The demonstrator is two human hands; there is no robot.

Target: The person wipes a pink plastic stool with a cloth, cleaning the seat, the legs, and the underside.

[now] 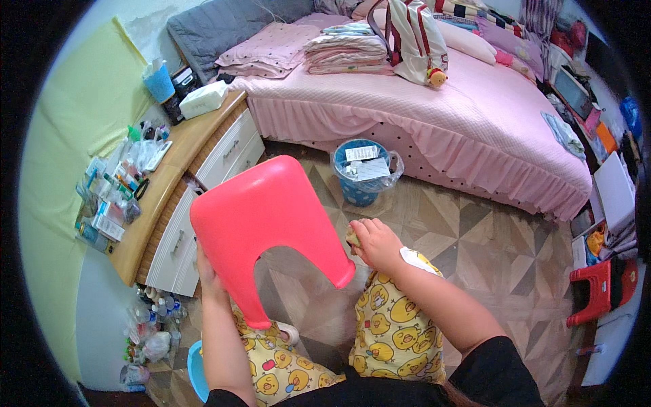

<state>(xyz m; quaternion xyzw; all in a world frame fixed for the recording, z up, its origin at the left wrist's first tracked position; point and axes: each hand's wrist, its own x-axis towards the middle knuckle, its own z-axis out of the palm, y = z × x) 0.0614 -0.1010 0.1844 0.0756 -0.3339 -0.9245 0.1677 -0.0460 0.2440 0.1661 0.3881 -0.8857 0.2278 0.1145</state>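
A pinkish-red plastic stool [254, 208] is held up in front of me, tilted, with its arched side and two legs towards me. My left hand [207, 269] grips it at its left side, the fingers partly hidden behind the plastic. In my right hand [375, 244], just right of the stool's far leg, is a small yellowish-green sponge or cloth [352, 237], mostly covered by the fingers. The sponge is apart from the stool. My knees, in chick-print trousers [402, 325], are spread below.
A blue dotted waste bin [358, 193] with boxes in it stands before the pink-covered bed [473, 122]. The drawer cabinet [175, 168] at left carries bottles and packets. A blue basin [196, 369] is by my left leg. Another red stool [592, 292] is far right.
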